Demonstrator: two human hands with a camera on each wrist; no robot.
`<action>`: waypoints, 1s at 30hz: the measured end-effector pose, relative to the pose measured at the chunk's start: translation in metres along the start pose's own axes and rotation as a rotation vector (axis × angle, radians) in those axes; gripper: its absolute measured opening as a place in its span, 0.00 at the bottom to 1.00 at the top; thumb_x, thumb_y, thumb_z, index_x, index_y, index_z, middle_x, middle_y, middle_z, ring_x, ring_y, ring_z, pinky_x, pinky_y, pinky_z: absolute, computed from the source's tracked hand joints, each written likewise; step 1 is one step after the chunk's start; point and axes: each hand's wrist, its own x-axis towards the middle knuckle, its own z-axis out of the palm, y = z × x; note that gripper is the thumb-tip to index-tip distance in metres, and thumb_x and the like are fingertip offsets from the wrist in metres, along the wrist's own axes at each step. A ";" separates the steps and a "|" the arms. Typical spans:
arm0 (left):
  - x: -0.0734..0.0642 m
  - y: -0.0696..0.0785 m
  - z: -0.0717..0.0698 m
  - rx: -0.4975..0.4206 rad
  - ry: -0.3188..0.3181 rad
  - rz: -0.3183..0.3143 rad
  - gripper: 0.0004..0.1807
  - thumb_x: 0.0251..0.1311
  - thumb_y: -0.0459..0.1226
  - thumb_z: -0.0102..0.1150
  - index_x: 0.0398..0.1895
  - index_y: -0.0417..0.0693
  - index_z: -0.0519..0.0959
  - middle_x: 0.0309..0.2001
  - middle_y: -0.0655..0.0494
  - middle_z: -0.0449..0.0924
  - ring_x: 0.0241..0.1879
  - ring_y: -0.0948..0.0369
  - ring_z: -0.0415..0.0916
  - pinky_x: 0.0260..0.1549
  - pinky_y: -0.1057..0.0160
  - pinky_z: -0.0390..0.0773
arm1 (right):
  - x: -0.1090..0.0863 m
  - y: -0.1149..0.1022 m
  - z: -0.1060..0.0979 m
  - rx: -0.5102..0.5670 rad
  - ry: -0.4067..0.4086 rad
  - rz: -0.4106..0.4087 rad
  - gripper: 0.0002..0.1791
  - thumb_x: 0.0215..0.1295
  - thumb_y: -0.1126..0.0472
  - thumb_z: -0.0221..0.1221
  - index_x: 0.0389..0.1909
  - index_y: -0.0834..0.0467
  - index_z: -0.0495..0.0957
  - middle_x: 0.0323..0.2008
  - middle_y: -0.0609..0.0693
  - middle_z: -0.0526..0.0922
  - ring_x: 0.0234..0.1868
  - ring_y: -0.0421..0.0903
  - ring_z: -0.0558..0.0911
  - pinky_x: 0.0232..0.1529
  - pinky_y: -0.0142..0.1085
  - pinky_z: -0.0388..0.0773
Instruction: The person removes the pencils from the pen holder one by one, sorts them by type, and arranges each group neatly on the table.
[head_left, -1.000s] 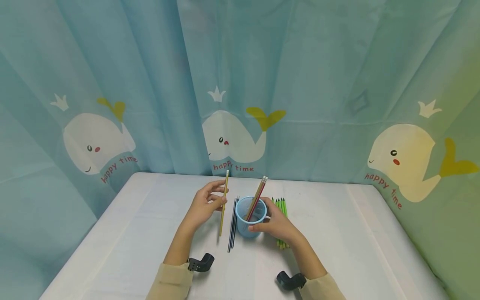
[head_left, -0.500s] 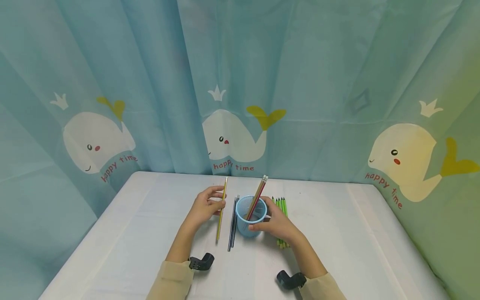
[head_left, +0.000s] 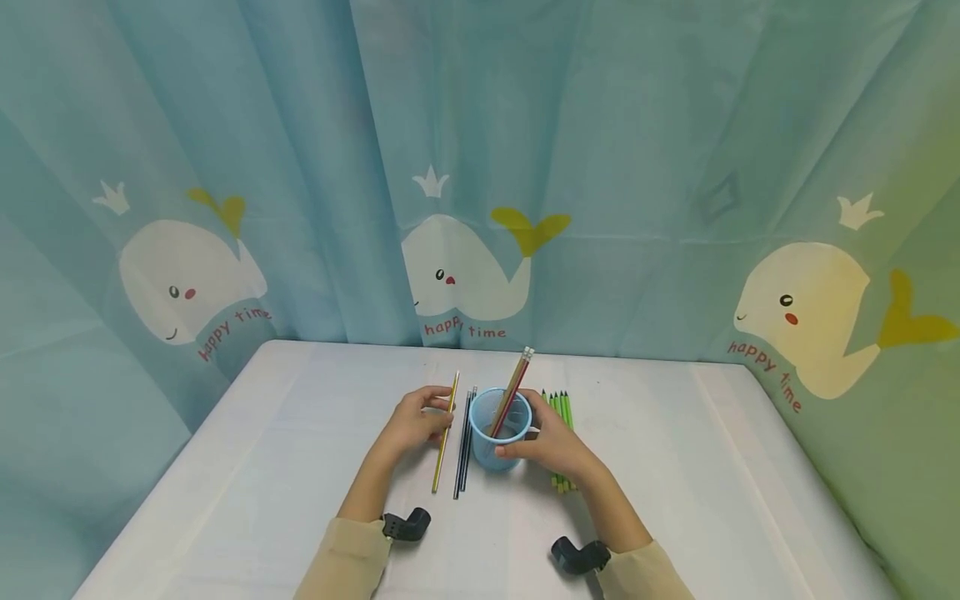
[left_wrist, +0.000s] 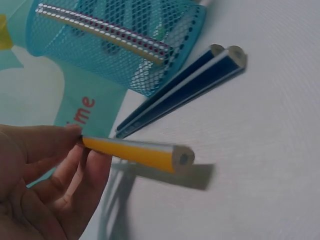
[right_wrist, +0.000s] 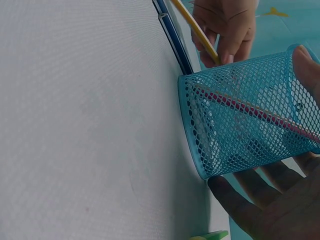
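Note:
My left hand (head_left: 417, 423) pinches a yellow pencil (head_left: 446, 433) between thumb and fingers. In the left wrist view its blunt end points toward the camera, with a shadow beside it on the table. Two dark blue pencils (head_left: 463, 446) lie between that hand and a light blue mesh cup (head_left: 491, 454). Inside the cup lean a reddish pencil and a gold-toned one (head_left: 512, 393), white ends up. My right hand (head_left: 551, 442) holds the cup from its right side, thumb at the front; the cup's handle is mostly hidden behind it.
Several green pencils (head_left: 561, 408) lie in a row right of the cup, partly behind the right wrist. The white-covered table (head_left: 675, 483) reaches back to a blue curtain (head_left: 637, 150) printed with whales.
The left hand has brought the yellow pencil down closer to the table and slightly nearer to me. The right hand and the cup have stayed in place.

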 end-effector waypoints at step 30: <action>-0.005 0.007 0.004 0.121 0.017 -0.006 0.25 0.63 0.28 0.59 0.64 0.42 0.74 0.51 0.46 0.82 0.33 0.59 0.80 0.30 0.62 0.86 | 0.000 0.001 0.000 0.010 -0.002 0.004 0.46 0.50 0.61 0.76 0.69 0.54 0.63 0.62 0.55 0.75 0.65 0.58 0.73 0.64 0.57 0.73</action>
